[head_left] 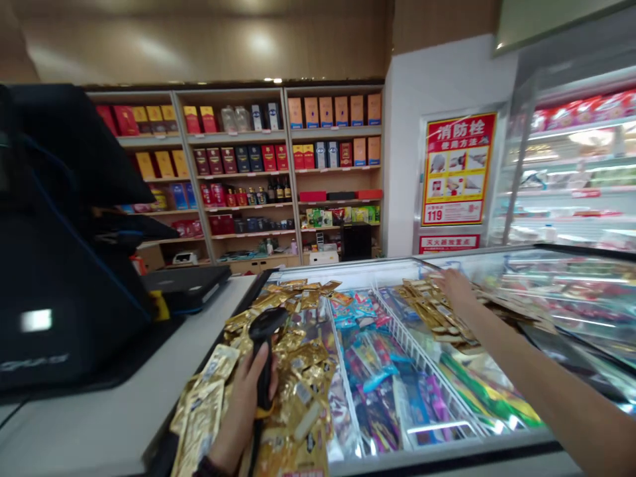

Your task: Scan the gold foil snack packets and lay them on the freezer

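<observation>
My left hand [253,384] is closed around the grip of a black barcode scanner [268,331], its head pointing away from me. Beneath it, gold foil ice cream packets [303,404] lie heaped over the left part of a chest freezer. At the far right side my right hand [454,288] reaches onto a second heap of gold packets [422,305] resting on the freezer's glass. Its fingers are small and blurred, so their grip does not show. Blue packets [370,358] lie inside the freezer between the two heaps.
White wire dividers [412,351] split the freezer [447,457]. A grey counter [193,358] with a dark checkout machine [74,265] stands at left. Shelves of boxes [238,159] line the back wall; a red fire-hydrant poster [460,169] and a lit display fridge [581,159] are at right.
</observation>
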Motion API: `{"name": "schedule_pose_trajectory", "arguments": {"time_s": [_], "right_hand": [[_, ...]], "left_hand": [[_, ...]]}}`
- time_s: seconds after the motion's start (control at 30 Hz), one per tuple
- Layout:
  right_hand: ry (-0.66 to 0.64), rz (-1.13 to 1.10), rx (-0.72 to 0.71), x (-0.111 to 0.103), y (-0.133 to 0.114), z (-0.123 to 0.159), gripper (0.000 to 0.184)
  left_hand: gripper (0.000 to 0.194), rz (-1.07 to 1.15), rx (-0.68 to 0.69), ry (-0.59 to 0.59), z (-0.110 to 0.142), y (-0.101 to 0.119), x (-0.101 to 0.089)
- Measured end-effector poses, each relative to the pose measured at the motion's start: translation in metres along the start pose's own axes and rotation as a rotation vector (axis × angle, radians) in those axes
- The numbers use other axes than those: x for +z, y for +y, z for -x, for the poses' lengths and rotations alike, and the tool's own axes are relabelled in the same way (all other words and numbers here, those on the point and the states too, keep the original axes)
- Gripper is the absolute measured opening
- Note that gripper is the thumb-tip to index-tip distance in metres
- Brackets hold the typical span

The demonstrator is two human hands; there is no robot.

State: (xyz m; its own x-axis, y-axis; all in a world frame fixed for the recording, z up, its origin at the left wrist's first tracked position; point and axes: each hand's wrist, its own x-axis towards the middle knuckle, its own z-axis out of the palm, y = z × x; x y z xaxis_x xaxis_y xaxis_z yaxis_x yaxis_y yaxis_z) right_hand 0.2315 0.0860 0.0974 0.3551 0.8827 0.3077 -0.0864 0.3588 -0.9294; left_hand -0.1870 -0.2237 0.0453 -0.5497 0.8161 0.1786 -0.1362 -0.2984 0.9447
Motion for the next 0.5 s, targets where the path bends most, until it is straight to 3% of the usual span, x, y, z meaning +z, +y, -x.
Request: {"name": "schedule_pose_trajectory", "arguments": {"time_s": [0.07, 0.17, 0.27, 0.37, 0.5], "right_hand": [[-0.052, -0.029, 0.1, 0.027, 0.014, 0.019, 0.015], [-0.23, -0.066, 0.223, 0.074, 0.039, 0.059, 0.009], [-0.436, -0.052, 0.247, 0.126, 0.062, 0.108, 0.012], [-0.674, 0.019, 0.017, 0.172, 0.075, 0.161, 0.027], [-1.157, 0.238, -0.401, 0.21, 0.078, 0.216, 0.061]], "left_hand": [[0.079, 0.017, -0.003, 0.002, 0.0, 0.002, 0.001], [0.078, 0.037, 0.005, -0.025, -0.002, 0.004, 0.0], [0.08, 0.057, 0.012, -0.025, -0.004, 0.005, -0.002], [0.086, 0.072, 0.01, -0.014, -0.005, 0.004, -0.003], [0.085, 0.09, 0.012, -0.009, -0.005, 0.005, -0.002]]}}
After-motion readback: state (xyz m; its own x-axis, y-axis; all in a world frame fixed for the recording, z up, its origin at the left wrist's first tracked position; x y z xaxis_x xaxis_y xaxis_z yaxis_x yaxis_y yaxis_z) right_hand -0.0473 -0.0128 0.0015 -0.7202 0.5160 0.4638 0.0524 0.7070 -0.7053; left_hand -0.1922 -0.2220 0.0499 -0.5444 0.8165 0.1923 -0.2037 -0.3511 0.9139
